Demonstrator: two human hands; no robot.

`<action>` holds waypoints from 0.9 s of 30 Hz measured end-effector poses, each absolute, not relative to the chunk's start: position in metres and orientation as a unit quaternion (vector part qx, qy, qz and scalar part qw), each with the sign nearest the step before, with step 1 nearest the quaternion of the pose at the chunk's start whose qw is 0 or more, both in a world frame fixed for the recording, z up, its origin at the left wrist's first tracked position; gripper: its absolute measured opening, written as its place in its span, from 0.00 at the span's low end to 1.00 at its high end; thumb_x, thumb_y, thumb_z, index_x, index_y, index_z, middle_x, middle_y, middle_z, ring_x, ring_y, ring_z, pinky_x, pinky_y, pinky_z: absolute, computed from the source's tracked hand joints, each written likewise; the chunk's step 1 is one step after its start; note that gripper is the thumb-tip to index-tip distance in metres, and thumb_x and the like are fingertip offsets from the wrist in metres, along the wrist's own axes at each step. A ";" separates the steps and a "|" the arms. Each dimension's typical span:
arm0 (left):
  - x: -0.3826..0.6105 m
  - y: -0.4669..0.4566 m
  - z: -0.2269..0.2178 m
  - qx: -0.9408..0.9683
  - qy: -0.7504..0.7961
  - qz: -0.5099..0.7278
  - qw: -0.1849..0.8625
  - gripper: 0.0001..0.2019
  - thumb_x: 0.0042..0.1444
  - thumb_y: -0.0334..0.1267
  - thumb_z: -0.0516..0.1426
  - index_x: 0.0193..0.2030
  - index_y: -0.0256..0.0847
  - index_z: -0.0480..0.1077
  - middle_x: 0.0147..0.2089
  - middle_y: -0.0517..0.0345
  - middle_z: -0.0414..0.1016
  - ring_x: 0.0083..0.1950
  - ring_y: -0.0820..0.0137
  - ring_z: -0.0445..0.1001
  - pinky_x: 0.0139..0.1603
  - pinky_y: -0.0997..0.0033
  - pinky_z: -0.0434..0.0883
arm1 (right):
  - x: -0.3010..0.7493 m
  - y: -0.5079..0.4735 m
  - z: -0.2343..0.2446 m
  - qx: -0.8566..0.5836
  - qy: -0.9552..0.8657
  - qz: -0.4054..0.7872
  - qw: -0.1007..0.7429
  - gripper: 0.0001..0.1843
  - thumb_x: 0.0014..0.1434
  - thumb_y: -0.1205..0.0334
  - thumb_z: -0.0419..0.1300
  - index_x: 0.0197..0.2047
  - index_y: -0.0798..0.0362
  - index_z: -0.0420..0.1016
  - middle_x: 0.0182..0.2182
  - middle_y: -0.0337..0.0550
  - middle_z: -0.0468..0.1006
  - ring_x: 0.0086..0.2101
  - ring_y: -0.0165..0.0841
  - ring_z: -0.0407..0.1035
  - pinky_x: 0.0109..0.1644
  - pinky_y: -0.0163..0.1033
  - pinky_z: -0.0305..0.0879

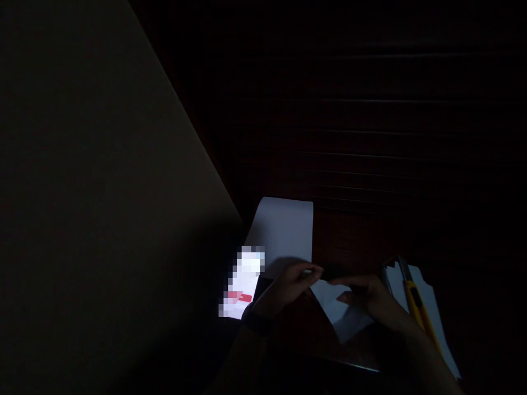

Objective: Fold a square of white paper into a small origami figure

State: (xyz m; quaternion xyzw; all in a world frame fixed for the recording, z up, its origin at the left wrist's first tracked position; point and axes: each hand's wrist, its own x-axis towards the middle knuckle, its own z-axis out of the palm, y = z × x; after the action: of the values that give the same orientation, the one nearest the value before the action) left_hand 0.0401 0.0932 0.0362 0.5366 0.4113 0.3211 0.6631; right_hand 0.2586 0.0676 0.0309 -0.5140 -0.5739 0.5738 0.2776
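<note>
The scene is very dark. My left hand (290, 286) and my right hand (368, 299) meet above a dark wooden table (362, 241), both pinching a small dark object (334, 272) between their fingertips; I cannot make out what it is. Under the hands lies a small folded white paper (340, 315). A dark band sits on my left wrist.
A larger white sheet (284, 227) lies behind the hands. A lit phone screen (242, 285) glows at the left. A yellow utility knife (415, 299) rests on white paper (434, 312) at the right. A big plain panel (90, 192) fills the left side.
</note>
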 end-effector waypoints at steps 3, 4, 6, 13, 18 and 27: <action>0.046 0.092 0.042 0.420 0.436 0.350 0.715 0.21 0.53 0.47 0.55 0.53 0.41 0.65 0.44 0.49 0.72 0.39 0.65 0.73 0.36 0.67 0.70 | 0.252 0.071 0.030 -0.569 -0.521 0.538 0.340 0.15 0.51 0.58 0.61 0.43 0.51 0.78 0.37 0.44 0.80 0.37 0.40 0.72 0.40 0.41 0.67; 0.049 0.091 0.044 0.395 0.433 0.366 0.723 0.23 0.52 0.47 0.57 0.54 0.43 0.63 0.45 0.50 0.72 0.40 0.65 0.73 0.36 0.67 0.70 | 0.250 0.072 0.030 -0.585 -0.503 0.525 0.360 0.15 0.52 0.56 0.61 0.42 0.52 0.78 0.36 0.44 0.81 0.36 0.41 0.73 0.39 0.41 0.67; 0.053 0.088 0.044 0.389 0.406 0.391 0.729 0.23 0.50 0.43 0.60 0.53 0.44 0.64 0.47 0.52 0.71 0.44 0.64 0.72 0.40 0.67 0.70 | 0.243 0.071 0.030 -0.612 -0.474 0.496 0.393 0.16 0.52 0.53 0.60 0.41 0.53 0.78 0.35 0.44 0.81 0.37 0.41 0.72 0.38 0.40 0.67; 0.061 0.089 0.021 0.454 0.401 0.415 0.679 0.12 0.53 0.42 0.57 0.37 0.33 0.73 0.35 0.53 0.75 0.36 0.67 0.72 0.35 0.72 0.66 | 0.229 0.069 0.017 -0.605 -0.469 0.488 0.420 0.25 0.54 0.49 0.57 0.51 0.54 0.71 0.38 0.47 0.79 0.34 0.40 0.72 0.34 0.39 0.67; 0.055 0.092 0.017 0.512 0.441 0.368 0.639 0.11 0.51 0.41 0.59 0.31 0.33 0.74 0.29 0.55 0.74 0.30 0.70 0.70 0.29 0.74 0.63 | 0.239 0.073 0.016 -0.611 -0.517 0.440 0.407 0.25 0.51 0.51 0.61 0.51 0.52 0.71 0.41 0.47 0.78 0.37 0.40 0.72 0.39 0.41 0.66; 0.045 0.091 0.027 0.522 0.372 0.316 0.699 0.15 0.52 0.42 0.57 0.43 0.35 0.73 0.39 0.49 0.76 0.36 0.65 0.73 0.33 0.71 0.66 | 0.261 0.070 0.033 -0.537 -0.510 0.594 0.314 0.20 0.54 0.56 0.60 0.50 0.55 0.72 0.23 0.41 0.78 0.25 0.34 0.71 0.31 0.37 0.65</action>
State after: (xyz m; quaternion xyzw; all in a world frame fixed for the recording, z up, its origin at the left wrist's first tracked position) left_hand 0.0445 0.0908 0.0266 0.5216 0.3723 0.3165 0.6994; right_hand 0.2605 0.0700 0.0330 -0.5373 -0.5103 0.5936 0.3138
